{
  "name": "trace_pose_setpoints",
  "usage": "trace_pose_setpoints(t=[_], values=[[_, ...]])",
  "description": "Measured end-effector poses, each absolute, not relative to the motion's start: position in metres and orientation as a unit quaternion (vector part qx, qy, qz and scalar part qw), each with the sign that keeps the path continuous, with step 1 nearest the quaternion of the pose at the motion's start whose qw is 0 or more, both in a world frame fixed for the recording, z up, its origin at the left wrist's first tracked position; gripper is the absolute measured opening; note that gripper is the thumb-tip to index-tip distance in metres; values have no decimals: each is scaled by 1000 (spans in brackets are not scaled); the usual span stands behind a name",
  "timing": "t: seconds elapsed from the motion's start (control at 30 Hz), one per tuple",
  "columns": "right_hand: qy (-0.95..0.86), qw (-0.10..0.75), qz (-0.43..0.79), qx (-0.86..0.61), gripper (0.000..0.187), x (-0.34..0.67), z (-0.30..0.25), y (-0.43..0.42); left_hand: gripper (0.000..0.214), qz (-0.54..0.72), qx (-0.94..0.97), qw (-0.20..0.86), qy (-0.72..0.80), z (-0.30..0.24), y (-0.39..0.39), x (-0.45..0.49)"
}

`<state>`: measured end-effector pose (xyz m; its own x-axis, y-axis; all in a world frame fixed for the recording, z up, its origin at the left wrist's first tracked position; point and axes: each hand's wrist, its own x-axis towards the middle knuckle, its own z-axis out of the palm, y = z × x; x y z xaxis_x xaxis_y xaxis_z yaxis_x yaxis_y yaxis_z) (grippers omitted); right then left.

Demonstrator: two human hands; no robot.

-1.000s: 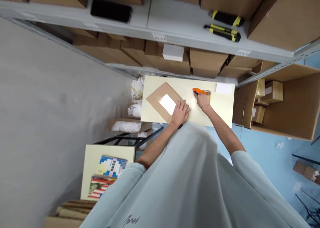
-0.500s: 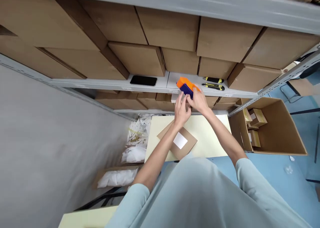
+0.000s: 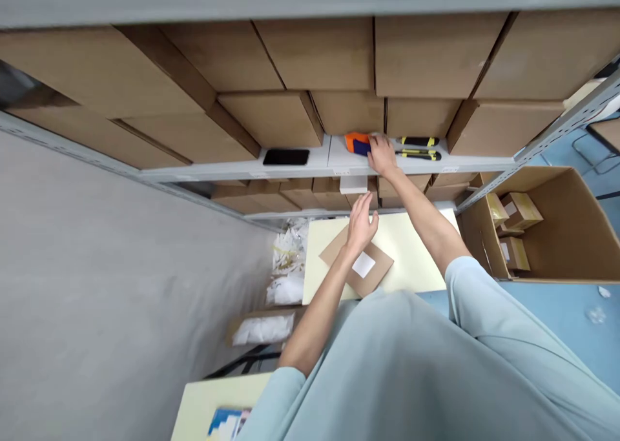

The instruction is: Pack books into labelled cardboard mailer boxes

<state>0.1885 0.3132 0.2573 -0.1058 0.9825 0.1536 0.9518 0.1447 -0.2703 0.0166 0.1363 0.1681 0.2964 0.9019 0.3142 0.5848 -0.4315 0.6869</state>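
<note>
My right hand (image 3: 382, 154) is closed around the right end of an orange and dark-blue handheld device (image 3: 357, 144) at the shelf (image 3: 320, 159); its exact kind does not show. Lower down, my left hand (image 3: 361, 224) is raised over the pale table (image 3: 421, 250), its fingers stretched out and holding nothing. Beneath that hand lies a flat brown cardboard package (image 3: 381, 274) with a white label (image 3: 363, 265). Beside the right hand, two black-and-yellow utility knives (image 3: 419, 148) rest on the shelf.
A black phone (image 3: 286, 157) lies on the shelf's left part, in front of stacked cardboard boxes (image 3: 268, 115). A white box (image 3: 353, 184) sits below the shelf. To the right, a large open carton (image 3: 571, 234) holds several small boxes. A grey wall (image 3: 121, 286) bounds the left.
My right hand has carried the orange and dark-blue device from in front of the shelf back onto it. My left hand has come away from the device, down over the table.
</note>
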Motion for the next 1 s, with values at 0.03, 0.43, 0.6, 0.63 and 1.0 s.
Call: trace_pose_setpoints(t=[0.03,0.43,0.6,0.63,1.0], values=[[-737,190,43,-647,65,194,242,304,61,332,770,241,488,154,121,13],[-447,208,495,-716,83,234,22,-54,69,140,731,358,563,35,-25,22],[-462,215,577,-638,83,224,14,-74,72,142,725,351,575,13,-30,28],[-467,226,581,-628,85,224,11,-69,73,147,726,343,577,10,-31,28],[-405,208,675,-580,100,227,-13,-1,82,159,716,316,602,-5,-34,43]])
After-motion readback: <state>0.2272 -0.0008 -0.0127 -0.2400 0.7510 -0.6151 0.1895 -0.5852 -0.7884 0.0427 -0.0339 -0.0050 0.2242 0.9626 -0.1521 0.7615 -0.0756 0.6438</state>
